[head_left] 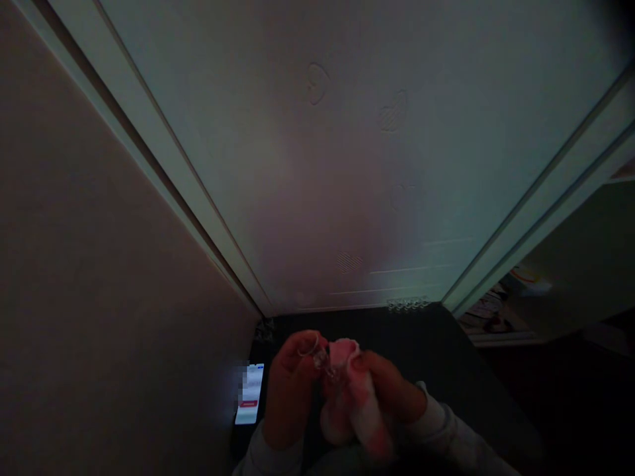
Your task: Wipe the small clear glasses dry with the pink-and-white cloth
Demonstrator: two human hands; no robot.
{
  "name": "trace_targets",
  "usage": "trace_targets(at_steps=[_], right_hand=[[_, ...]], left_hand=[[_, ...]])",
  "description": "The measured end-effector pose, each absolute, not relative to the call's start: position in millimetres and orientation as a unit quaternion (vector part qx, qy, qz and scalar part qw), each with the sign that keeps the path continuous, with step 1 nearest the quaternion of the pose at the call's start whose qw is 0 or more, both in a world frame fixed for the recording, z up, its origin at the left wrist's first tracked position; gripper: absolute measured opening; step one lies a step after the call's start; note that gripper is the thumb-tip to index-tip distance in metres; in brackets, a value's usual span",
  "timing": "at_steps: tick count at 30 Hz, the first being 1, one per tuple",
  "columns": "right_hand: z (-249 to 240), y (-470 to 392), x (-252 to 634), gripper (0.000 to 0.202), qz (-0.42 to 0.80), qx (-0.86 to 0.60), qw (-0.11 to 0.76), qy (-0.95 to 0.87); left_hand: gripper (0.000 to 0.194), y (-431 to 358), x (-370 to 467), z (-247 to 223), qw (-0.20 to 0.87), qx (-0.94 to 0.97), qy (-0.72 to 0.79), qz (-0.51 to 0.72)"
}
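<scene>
A soft, pink-and-white sock (366,411) is hanging between both hands low in the view, above a dark, smooth-looking tabletop (411,357); its open cuff is facing upward and its fabric is falling in rounded, tube-like folds. A clear plastic piece (320,359), glossy and partly looped, is lying against the cuff; dim light is obscuring its exact form. The left hand (292,373) is rising almost upright from a pale sleeve, its thumb and fingers bending together and clamping on the clear plastic piece. The right hand (389,383) is reaching inward from the right, its wrist angling up and leftward, its thumb and fingers closing on the sock just beside the cuff. Left of the left hand, a flat, rectangular phone (251,395) is glowing. Behind the hands, a pale panel (322,198) is showing raised hearts, some ribbed, and thin horizontal lines. A row of small, clear, shiny pieces (407,304) is sitting along its base, and a transparent cluster (265,329) is resting near the left corner.
</scene>
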State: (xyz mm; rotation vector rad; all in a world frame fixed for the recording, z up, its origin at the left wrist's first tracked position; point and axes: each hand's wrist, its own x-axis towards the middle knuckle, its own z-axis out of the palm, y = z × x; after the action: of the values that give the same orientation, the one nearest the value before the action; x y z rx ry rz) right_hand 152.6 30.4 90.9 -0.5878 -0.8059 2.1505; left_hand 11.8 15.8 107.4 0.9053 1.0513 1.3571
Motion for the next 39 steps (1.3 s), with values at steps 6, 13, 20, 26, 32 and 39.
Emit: trace_targets(at_steps=[6,13,20,26,32,39], right_hand=[[82,43,144,0.028,0.794,-0.29,0.467,-0.26],[73,59,141,0.036,0.732,-0.351,0.502,-0.299],[60,66,145,0.032,0.691,-0.411,0.509,-0.306],[70,68,134,0.046,0.776,-0.312,0.497,-0.23],[74,67,124,0.04,0.773,-0.289,0.531,-0.192],[64,62,107,0.049,0.754,-0.307,0.531,-0.234]], left_hand=[[0.019,27,8,112,0.489,0.447,0.471,0.583],[0.018,35,11,111,0.475,0.442,0.476,0.593],[0.025,43,9,101,0.423,0.425,0.502,0.624],[0.022,44,7,97,0.409,0.513,0.509,0.558],[0.019,44,-1,95,0.318,0.64,0.505,0.484],[0.019,41,-18,88,0.336,0.63,0.484,0.506]])
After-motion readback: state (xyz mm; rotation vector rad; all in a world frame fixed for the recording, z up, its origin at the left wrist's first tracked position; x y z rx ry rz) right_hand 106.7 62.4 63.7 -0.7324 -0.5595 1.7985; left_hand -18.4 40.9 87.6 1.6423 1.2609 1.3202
